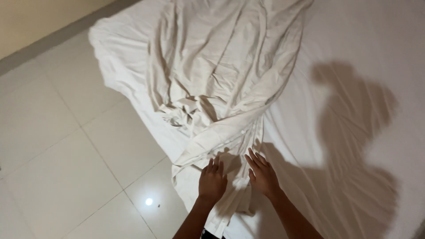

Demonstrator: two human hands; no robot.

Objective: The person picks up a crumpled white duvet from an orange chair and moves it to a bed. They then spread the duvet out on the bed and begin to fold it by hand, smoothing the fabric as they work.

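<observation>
At the far left a strip of cream wall point(40, 20) meets a grey skirting, and below it spreads a floor point(66, 146) of glossy white tiles; a small bright reflection of a lamp point(149, 202) shines on one tile near the bottom edge. Further right the corner of the bed point(363, 44) juts toward the floor, its white fitted sheet hanging over the edge; on top of it lies a crumpled off-white sheet point(221, 71), bunched into long creases that narrow toward the person and trail down over the bed's edge. The left hand point(212, 179) rests flat on the lower end of this crumpled sheet, fingers spread and extended, gripping nothing; just beside it the right hand point(262, 174) lies likewise open, palm down, fingertips pressed on the same folded edge. To the right, the person's dark shadow point(354, 146) falls across the smooth part of the bed.
</observation>
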